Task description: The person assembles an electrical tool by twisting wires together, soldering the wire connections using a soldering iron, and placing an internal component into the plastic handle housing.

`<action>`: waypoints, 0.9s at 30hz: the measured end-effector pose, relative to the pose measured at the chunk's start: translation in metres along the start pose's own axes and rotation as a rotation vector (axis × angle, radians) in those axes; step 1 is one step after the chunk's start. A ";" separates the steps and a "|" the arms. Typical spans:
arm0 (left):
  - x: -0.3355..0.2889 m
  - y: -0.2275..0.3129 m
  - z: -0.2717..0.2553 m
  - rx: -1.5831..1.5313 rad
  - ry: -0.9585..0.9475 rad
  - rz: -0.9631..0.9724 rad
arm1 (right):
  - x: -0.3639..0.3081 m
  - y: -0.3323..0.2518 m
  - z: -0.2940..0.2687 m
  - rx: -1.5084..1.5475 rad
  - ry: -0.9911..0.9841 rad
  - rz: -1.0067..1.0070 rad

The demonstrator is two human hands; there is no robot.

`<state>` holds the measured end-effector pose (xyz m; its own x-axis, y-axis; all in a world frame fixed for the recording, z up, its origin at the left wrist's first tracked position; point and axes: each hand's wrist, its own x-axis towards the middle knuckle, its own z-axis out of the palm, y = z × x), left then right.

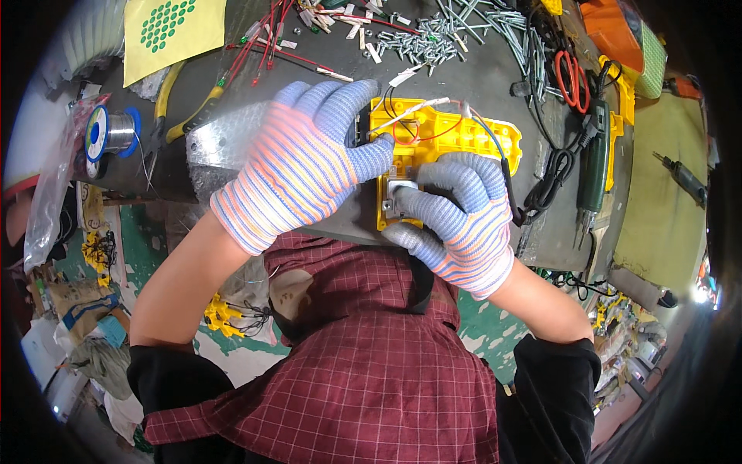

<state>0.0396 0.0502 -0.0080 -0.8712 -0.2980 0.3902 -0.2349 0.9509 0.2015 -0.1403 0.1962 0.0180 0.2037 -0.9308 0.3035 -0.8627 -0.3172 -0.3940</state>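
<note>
A yellow plastic tool housing (495,138), open side up, lies near the table's front edge. Thin white, red, blue and black wires run across its cavity. My left hand (297,155), in a striped knit glove, grips the housing's left end, its thumb over the rim and its fingers round the far side. In a matching glove, my right hand (468,209) has curled fingers over the near part, pressed on a silver metal piece (389,207) seated there. My right fingers cover part of that piece. A black cable (511,189) leaves the housing beside my right hand.
Loose screws (421,48) and red wires (270,39) lie along the back. At left are yellow-handled pliers (164,93) and a solder spool (112,133). A green soldering-type tool (593,158) hangs at right, near a coiled black cord (558,174) and red-handled scissors (570,81).
</note>
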 end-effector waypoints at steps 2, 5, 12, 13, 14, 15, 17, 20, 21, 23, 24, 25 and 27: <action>0.000 0.000 0.000 0.003 0.003 0.002 | -0.003 -0.001 0.004 -0.003 0.002 0.033; -0.002 0.000 0.001 -0.004 -0.015 -0.020 | -0.002 0.004 0.006 0.069 0.057 0.021; 0.014 0.012 -0.038 -0.254 0.028 -0.075 | -0.009 0.006 0.006 0.241 0.065 0.019; 0.019 0.015 -0.044 -0.297 0.168 -0.094 | -0.010 0.006 0.006 0.244 0.069 0.020; 0.032 0.024 -0.049 -0.265 0.207 -0.109 | -0.011 0.006 0.006 0.230 0.076 0.024; 0.041 0.025 -0.043 -0.266 0.206 -0.104 | -0.011 0.006 0.005 0.212 0.083 0.029; 0.050 0.021 -0.030 -0.230 0.122 -0.092 | -0.008 0.002 0.000 0.263 0.081 0.031; 0.053 0.017 -0.021 -0.355 0.114 -0.171 | -0.011 -0.002 -0.006 0.520 0.116 0.137; 0.052 0.018 -0.019 -0.418 0.107 -0.205 | -0.015 -0.007 -0.011 0.641 0.195 0.180; 0.052 0.019 -0.013 -0.376 0.125 -0.177 | -0.015 -0.012 -0.010 0.479 0.375 0.283; 0.051 0.020 -0.009 -0.361 0.170 -0.183 | -0.010 -0.019 0.002 0.381 0.569 0.353; 0.051 0.020 -0.005 -0.352 0.214 -0.185 | -0.002 -0.014 0.010 0.185 0.619 0.302; 0.049 0.020 -0.005 -0.327 0.218 -0.173 | -0.004 -0.014 0.022 0.073 0.604 0.321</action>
<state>-0.0058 0.0540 0.0194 -0.7115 -0.4947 0.4990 -0.1898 0.8191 0.5414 -0.1189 0.2000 0.0028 -0.3687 -0.7232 0.5840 -0.7993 -0.0740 -0.5963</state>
